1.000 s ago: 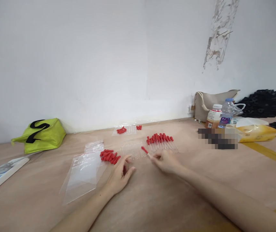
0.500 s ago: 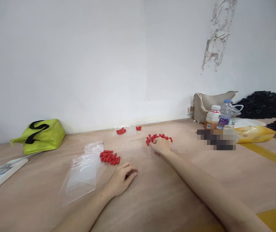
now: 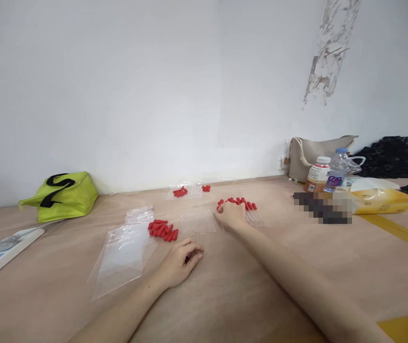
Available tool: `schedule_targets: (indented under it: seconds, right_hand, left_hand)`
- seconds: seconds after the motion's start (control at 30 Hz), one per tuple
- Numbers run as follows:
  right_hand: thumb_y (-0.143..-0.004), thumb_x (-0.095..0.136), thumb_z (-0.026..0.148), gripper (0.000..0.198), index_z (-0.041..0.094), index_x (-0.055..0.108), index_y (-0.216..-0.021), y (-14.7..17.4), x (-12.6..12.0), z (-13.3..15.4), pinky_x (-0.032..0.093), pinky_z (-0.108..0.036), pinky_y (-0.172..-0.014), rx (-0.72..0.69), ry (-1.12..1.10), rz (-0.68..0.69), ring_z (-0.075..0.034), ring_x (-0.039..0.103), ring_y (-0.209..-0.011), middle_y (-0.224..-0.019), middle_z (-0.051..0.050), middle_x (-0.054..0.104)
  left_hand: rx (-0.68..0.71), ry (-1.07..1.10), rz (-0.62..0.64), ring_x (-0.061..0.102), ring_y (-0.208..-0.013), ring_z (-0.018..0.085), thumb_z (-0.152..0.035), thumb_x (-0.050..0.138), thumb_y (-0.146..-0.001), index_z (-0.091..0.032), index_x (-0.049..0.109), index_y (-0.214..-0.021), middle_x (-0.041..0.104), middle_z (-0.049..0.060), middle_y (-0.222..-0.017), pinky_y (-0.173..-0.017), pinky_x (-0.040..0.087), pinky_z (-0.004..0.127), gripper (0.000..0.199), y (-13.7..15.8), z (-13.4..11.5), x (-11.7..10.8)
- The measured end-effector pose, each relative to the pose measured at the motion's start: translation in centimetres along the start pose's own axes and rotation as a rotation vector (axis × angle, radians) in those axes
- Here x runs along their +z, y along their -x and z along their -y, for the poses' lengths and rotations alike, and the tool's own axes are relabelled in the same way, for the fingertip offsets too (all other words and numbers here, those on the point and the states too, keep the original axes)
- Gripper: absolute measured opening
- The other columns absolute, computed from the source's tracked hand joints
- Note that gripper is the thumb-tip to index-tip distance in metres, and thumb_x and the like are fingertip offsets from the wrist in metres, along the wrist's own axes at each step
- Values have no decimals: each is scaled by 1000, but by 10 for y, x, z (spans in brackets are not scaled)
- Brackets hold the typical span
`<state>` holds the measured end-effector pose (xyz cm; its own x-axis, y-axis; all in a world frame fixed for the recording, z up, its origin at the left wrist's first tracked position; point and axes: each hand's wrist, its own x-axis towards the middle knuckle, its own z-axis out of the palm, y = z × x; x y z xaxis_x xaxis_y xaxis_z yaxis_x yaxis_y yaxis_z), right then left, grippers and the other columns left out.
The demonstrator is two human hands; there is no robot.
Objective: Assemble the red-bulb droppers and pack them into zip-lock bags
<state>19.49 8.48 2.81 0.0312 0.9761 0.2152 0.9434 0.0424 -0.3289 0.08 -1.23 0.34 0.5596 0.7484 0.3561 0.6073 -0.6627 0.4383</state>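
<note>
My right hand (image 3: 231, 215) reaches over the left part of a row of glass droppers with red rubber bulbs (image 3: 251, 206). Its fingers are drawn together low over the row; what they pinch, if anything, is hidden behind the hand. Just left of it lies a row of bare clear glass tubes (image 3: 197, 223). My left hand (image 3: 182, 261) rests on the table with loosely curled fingers, a gap between thumb and forefinger, and nothing in it. Beyond that hand is a pile of loose red rubber bulbs (image 3: 162, 230).
Clear zip bags (image 3: 121, 259) lie left of the bulbs. By the wall, more red bulbs (image 3: 180, 191) sit with tubes on plastic. A yellow-green bag (image 3: 68, 195) and power strip (image 3: 7, 255) are left; bottles (image 3: 318, 175) and a tissue pack (image 3: 381, 199) stand right.
My right hand has shifted left along the dropper row, uncovering more droppers on its right. My left hand keeps its place. The view has turned slightly.
</note>
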Motion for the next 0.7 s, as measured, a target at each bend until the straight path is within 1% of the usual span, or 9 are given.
schedule_targets:
  seconds: [0.07, 0.13, 0.23, 0.3, 0.4, 0.53, 0.7]
  right_hand:
    - [-71, 49, 38, 27, 17, 64, -79, -3, 3, 9, 24, -39, -81, 19, 20, 51, -23, 57, -81, -83, -10, 65]
    - [-67, 53, 37, 29, 15, 63, -84, -7, 7, 16, 25, -39, -81, 52, 22, 79, -24, 57, -81, -84, -12, 64]
    - [-64, 57, 33, 29, 14, 62, -86, -14, 11, 22, 26, -39, -80, 96, 22, 129, -24, 58, -79, -84, -13, 64]
    - [-63, 58, 29, 26, 14, 62, -84, -18, 13, 23, 27, -39, -80, 115, 19, 163, -24, 58, -79, -83, -12, 64]
    - [-62, 58, 26, 24, 15, 62, -82, -21, 15, 24, 27, -40, -80, 131, 15, 200, -24, 59, -79, -81, -12, 65]
    - [-62, 59, 26, 24, 15, 62, -83, -23, 13, 24, 27, -40, -81, 139, 10, 239, -25, 59, -80, -80, -12, 65]
    - [-62, 61, 27, 28, 14, 62, -86, -22, 11, 25, 28, -40, -80, 139, -5, 260, -26, 58, -83, -82, -13, 65]
  left_hand:
    - [3, -24, -21, 52, -68, 12, -21, 44, -84, -20, 57, -90, 56, 2, -85, -62, 41, 23, 15, 0, -1, 1]
    - [-17, -119, -102, 52, -70, 14, -23, 44, -84, -20, 57, -88, 56, 3, -84, -64, 41, 26, 14, -1, 0, -1]
    - [-107, -427, -288, 51, -78, 21, -27, 47, -81, -18, 57, -80, 56, 5, -81, -71, 38, 33, 14, -2, 6, -10]
    - [-172, -652, -349, 49, -82, 25, -29, 49, -79, -18, 58, -78, 55, 7, -82, -71, 35, 37, 14, -3, 13, -19]
    - [-214, -834, -329, 47, -84, 27, -32, 52, -76, -18, 59, -82, 55, 9, -89, -70, 33, 39, 16, -3, 23, -29]
    - [-196, -910, -281, 46, -87, 27, -31, 51, -77, -18, 60, -86, 55, 10, -92, -70, 32, 38, 18, -2, 29, -31]
    - [-158, -941, -269, 47, -83, 26, -28, 48, -80, -18, 62, -74, 56, 10, -85, -69, 32, 37, 18, -3, 32, -29]
